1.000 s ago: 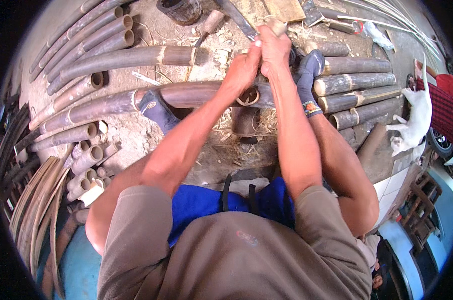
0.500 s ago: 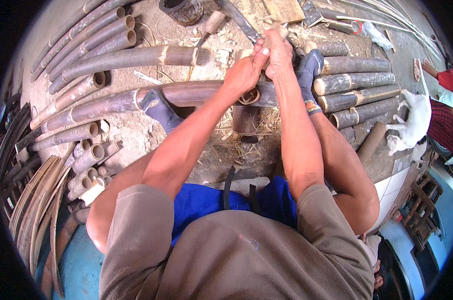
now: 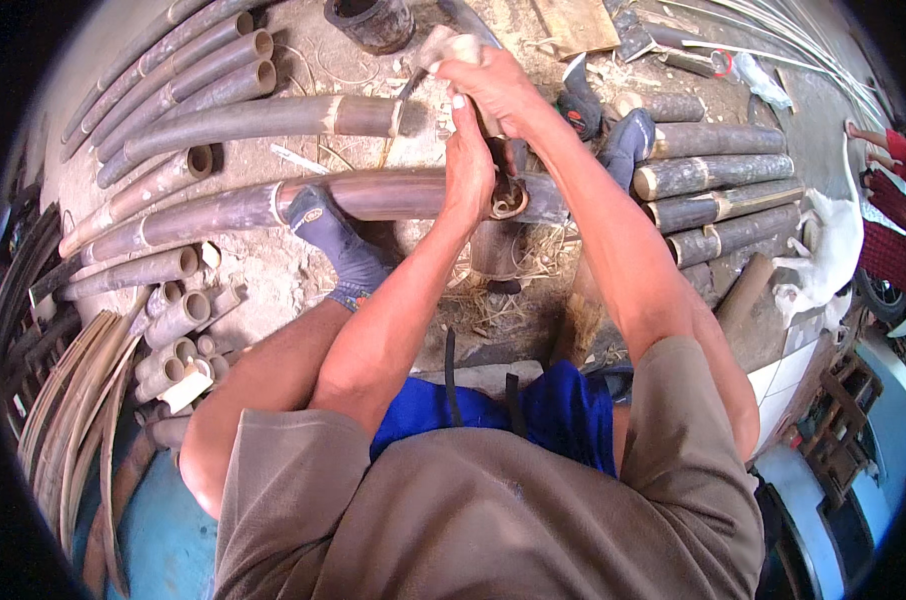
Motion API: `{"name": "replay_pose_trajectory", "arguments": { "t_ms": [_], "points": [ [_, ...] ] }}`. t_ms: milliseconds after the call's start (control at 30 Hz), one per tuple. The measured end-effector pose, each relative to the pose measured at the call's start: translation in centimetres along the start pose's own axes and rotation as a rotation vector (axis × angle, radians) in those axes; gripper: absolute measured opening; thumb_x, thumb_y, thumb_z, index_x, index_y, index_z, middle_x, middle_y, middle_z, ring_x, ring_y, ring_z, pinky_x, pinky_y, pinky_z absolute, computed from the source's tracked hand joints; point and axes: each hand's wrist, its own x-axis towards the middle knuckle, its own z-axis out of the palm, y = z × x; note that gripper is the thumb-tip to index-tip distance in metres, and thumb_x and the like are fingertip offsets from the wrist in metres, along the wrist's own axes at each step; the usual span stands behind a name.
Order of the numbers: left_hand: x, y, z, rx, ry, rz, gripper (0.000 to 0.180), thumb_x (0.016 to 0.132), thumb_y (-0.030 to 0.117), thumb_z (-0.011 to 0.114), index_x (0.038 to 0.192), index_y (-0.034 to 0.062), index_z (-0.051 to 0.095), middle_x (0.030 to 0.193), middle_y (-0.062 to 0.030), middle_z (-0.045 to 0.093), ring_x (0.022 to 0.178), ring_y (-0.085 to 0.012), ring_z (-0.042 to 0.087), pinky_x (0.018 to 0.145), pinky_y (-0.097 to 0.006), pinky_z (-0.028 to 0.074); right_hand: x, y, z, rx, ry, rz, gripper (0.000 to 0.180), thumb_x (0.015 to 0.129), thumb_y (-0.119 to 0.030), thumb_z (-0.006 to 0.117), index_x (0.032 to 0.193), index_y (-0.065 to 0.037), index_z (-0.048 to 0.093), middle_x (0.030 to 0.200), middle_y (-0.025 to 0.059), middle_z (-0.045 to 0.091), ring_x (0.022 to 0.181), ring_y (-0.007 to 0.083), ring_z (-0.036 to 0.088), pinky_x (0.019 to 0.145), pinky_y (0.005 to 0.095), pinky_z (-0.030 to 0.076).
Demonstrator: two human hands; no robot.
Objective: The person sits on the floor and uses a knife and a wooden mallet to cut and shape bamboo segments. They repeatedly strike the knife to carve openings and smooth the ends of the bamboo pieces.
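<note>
Fingers (image 3: 470, 150) of my left hand (image 3: 470, 175) curl shut just above the open end of a short bamboo section (image 3: 501, 235) standing upright between my feet; I cannot tell what they pinch. My right hand (image 3: 493, 85) is clenched on a pale tool handle (image 3: 443, 45), its blade (image 3: 405, 95) slanting down toward the left. I judge the splitting barely begun: the section's rim (image 3: 506, 200) looks whole, no pieces lie parted. Long bamboo poles (image 3: 243, 120) rest on the ground; a white dog (image 3: 828, 240) lies at right.
</note>
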Motion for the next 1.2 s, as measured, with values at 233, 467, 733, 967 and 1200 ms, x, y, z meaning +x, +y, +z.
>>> {"name": "replay_pose_trajectory", "arguments": {
  "t_ms": [233, 467, 733, 967, 1200],
  "points": [
    [2.0, -1.8, 1.3, 0.006, -0.211, 0.076, 0.081, 0.107, 0.069, 0.015, 0.073, 0.0079, 0.056, 0.054, -0.0031, 0.049, 0.047, -0.0153, 0.05, 0.045, -0.033, 0.04, -1.6, 0.8, -1.5, 0.024, 0.224, 0.0, 0.023, 0.089, -0.022, 0.08, 0.1, -0.003, 0.071, 0.082, 0.003, 0.067, 0.069, 0.0128, 0.059, 0.062, 0.03, 0.048],
    [2.0, -1.6, 2.5, 0.656, -0.77, 0.142, 0.097, 0.101, 0.08, 0.024, 0.084, -0.0051, 0.068, 0.067, -0.0154, 0.064, 0.062, -0.0242, 0.06, 0.063, -0.041, 0.05, -11.2, 2.5, -5.6, 0.427, 0.861, -0.14, 0.02, 0.096, -0.023, 0.073, 0.094, -0.006, 0.063, 0.077, 0.0013, 0.06, 0.065, 0.0128, 0.057, 0.057, 0.0316, 0.046],
    [1.6, -0.8, 1.0, 0.536, -0.494, 0.097, 0.092, 0.1, 0.081, 0.027, 0.08, 0.0008, 0.067, 0.063, -0.0112, 0.061, 0.057, -0.0189, 0.057, 0.055, -0.037, 0.045, -8.5, 0.8, -3.7, 0.275, 0.658, -0.267, 0.016, 0.096, -0.019, 0.071, 0.088, -0.007, 0.065, 0.076, -0.0002, 0.059, 0.064, 0.0122, 0.057, 0.056, 0.0326, 0.046],
    [1.5, -1.0, 1.8, 0.265, -0.446, -0.072, 0.078, 0.105, 0.073, 0.026, 0.076, 0.0062, 0.054, 0.06, -0.0053, 0.053, 0.047, -0.015, 0.045, 0.048, -0.035, 0.034, -4.7, 1.2, -4.1, -0.035, 0.706, -0.046, 0.029, 0.092, -0.028, 0.075, 0.089, 0.001, 0.07, 0.077, 0.0085, 0.068, 0.067, 0.0166, 0.062, 0.061, 0.0356, 0.05],
    [1.8, -1.3, 3.0, 0.844, -0.973, -0.092, 0.089, 0.095, 0.085, 0.038, 0.083, 0.0026, 0.069, 0.058, -0.0013, 0.055, 0.049, -0.0117, 0.052, 0.046, -0.03, 0.042, -14.3, 6.9, -5.2, 0.694, 1.04, -0.109, 0.02, 0.1, -0.02, 0.069, 0.102, 0.0, 0.066, 0.084, 0.001, 0.059, 0.068, 0.0126, 0.057, 0.056, 0.0297, 0.047]
  ]
}}
